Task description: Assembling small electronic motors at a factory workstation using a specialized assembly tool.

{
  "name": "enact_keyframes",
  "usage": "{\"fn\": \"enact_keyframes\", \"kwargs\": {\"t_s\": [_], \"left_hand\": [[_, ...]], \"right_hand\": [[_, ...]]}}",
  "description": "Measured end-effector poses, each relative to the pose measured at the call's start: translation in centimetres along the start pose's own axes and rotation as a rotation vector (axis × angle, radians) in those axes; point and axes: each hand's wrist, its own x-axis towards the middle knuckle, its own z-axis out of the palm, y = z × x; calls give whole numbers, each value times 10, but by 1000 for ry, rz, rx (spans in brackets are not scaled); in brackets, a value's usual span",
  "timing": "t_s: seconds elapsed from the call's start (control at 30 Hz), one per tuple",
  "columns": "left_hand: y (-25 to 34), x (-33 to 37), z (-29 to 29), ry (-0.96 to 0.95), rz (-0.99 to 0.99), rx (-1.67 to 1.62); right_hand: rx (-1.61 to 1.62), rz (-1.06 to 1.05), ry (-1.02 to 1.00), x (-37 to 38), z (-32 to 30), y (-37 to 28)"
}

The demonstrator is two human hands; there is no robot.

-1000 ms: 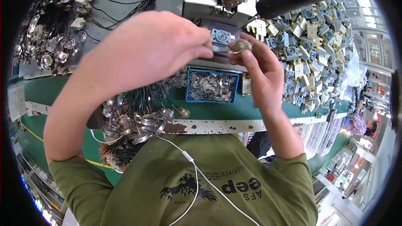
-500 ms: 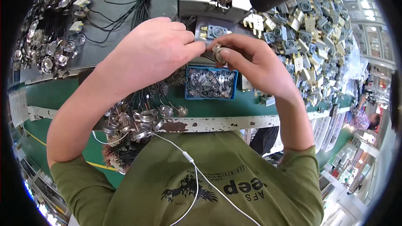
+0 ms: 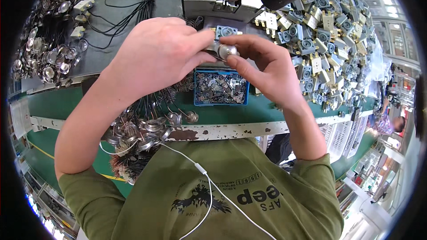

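Green table [image 3: 271, 112] spans six o'clock. My right grip [image 3: 272, 66] pinches a round metal cap [image 3: 228, 51]; left grip [image 3: 167, 55], I can't tell.

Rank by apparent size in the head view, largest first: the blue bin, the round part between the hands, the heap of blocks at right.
1. Heap, easily largest
2. Blue bin
3. Round part

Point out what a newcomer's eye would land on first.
Probably the left hand and right hand, close together at centre, with a shiny round metal piece at the right fingertips. Next, the sprawling heap of grey and cream parts at upper right. Just below the hands sits a blue tray of small metal bits.
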Motion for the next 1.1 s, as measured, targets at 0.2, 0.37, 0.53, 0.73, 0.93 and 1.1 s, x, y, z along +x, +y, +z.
{"fn": "enact_keyframes", "kwargs": {"t_s": [0.2,0.37,0.53,0.73,0.93,1.1], "left_hand": [[-1,-1,-4,-143,23,20],[4,-2,-15,-204,35,-31],[4,-1,-7,-254,99,-207],[-6,17,-12,-163,-154,-359],[-21,37,18,-295,-223,-211],[-26,32,26,-282,-211,-200]], "right_hand": [[-54,146,-250,16,-15,-10],[-242,-2,-19,-11,-12,-2],[-774,-271,266,-1,-6,27],[-718,-312,288,-1,-13,19],[-151,-845,618,20,-57,-40],[-320,-766,701,33,-60,-67]]}}
